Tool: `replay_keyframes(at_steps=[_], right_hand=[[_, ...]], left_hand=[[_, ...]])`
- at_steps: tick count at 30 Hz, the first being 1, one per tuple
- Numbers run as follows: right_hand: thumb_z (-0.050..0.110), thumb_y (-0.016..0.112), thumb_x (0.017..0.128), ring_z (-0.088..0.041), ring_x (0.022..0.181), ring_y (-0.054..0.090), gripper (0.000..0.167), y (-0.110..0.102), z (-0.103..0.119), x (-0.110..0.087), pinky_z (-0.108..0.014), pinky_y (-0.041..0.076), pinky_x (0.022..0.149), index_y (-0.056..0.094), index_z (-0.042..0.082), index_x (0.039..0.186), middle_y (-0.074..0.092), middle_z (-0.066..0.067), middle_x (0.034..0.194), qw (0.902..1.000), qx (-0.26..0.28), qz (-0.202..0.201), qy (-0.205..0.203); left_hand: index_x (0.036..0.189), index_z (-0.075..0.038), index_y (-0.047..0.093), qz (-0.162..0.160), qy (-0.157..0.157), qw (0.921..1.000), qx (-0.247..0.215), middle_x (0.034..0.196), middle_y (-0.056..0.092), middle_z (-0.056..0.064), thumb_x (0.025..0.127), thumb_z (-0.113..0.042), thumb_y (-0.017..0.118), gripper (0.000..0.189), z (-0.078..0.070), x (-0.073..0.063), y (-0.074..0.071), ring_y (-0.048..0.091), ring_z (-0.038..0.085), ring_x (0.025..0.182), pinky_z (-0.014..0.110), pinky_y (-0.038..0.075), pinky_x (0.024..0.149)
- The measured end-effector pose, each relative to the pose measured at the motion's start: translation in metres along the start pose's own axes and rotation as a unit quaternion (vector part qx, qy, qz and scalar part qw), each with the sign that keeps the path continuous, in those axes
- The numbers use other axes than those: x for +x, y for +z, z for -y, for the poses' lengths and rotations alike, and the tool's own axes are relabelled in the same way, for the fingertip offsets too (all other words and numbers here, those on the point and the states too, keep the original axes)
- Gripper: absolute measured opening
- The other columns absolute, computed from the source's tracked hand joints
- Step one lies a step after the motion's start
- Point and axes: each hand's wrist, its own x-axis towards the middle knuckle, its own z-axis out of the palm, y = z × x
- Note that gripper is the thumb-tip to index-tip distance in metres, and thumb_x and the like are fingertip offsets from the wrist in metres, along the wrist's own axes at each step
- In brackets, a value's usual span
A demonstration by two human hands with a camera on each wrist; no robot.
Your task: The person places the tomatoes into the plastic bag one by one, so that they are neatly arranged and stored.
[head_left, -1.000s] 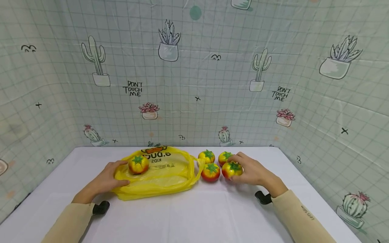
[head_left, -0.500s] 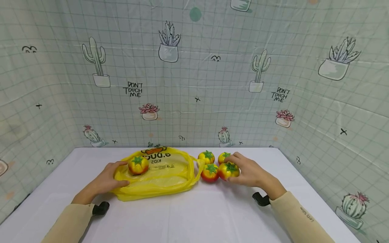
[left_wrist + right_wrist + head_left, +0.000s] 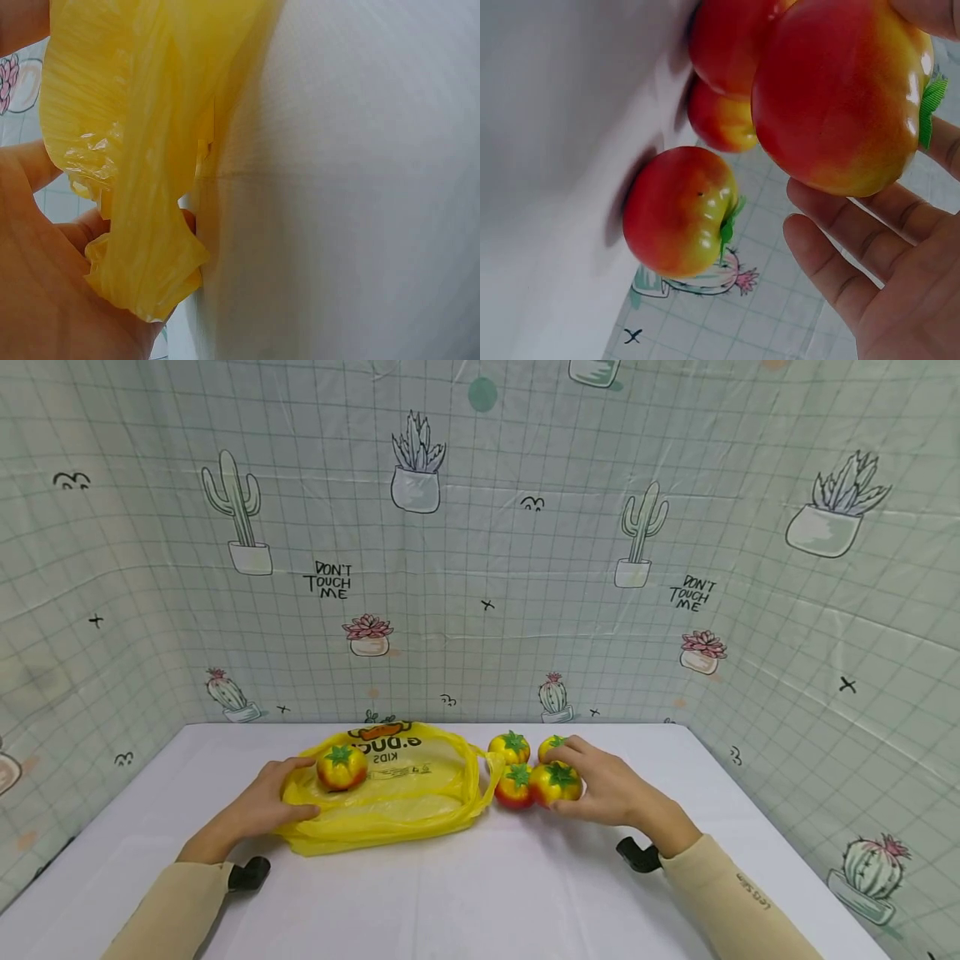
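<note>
My left hand [image 3: 264, 802] holds the left end of a yellow plastic bag [image 3: 420, 793], its fingers partly hidden behind the film in the left wrist view. The bag lies flat with dark printing on it. A red-and-yellow tomato [image 3: 342, 767] with a green leafy top rests at the bag's left part. My right hand [image 3: 611, 787] grips another tomato [image 3: 555, 784] between thumb and fingers; in the right wrist view this tomato [image 3: 836, 97] looks raised off the table. Close around it are a front tomato [image 3: 513, 787], a back-left tomato [image 3: 509, 747] and a back-right tomato [image 3: 551, 746], partly covered by the hand.
The table [image 3: 465, 902] has a white cover. A gridded curtain [image 3: 480, 527] with cactus prints closes it in at the back and both sides. A bag handle [image 3: 491, 777] loops out to the right, beside the tomatoes.
The right hand has moved left with its tomato, which now overlaps the front tomato in the head view. The left hand and the bag have stayed in place.
</note>
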Motion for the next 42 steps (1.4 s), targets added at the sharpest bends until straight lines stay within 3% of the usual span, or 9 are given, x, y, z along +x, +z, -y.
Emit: replay_keyframes(at_steps=[21, 32, 42], right_hand=[[0.036, 0.074, 0.076, -0.006, 0.093, 0.052, 0.05, 0.007, 0.015, 0.014, -0.029, 0.05, 0.079, 0.056, 0.031, 0.122, 0.048, 0.015, 0.112, 0.9984, 0.027, -0.023, -0.043], [0.035, 0.07, 0.075, -0.007, 0.087, 0.051, 0.048, 0.018, 0.028, 0.042, -0.026, 0.048, 0.073, 0.056, 0.033, 0.12, 0.048, 0.014, 0.109, 0.9974, 0.051, -0.026, -0.043], [0.043, 0.068, 0.077, -0.009, 0.091, 0.052, 0.048, 0.024, 0.05, 0.069, -0.029, 0.049, 0.079, 0.056, 0.031, 0.122, 0.049, 0.011, 0.115, 0.9968, 0.063, -0.006, -0.048]], left_hand=[[0.141, 0.001, 0.036, -0.002, 0.015, 0.9999, -0.006, 0.132, 0.034, 0.031, 0.079, -0.035, 0.074, 0.081, 0.002, 0.001, -0.001, 0.038, 0.045, 0.116, 0.067, 0.031, 0.097], [0.141, 0.001, 0.036, 0.001, 0.012, 0.9999, -0.004, 0.132, 0.034, 0.032, 0.078, -0.035, 0.074, 0.082, 0.002, 0.001, -0.001, 0.038, 0.045, 0.116, 0.068, 0.031, 0.096], [0.141, 0.001, 0.036, 0.0, 0.013, 0.9999, -0.001, 0.133, 0.034, 0.031, 0.079, -0.037, 0.073, 0.082, 0.003, 0.001, 0.001, 0.038, 0.045, 0.117, 0.067, 0.031, 0.097]])
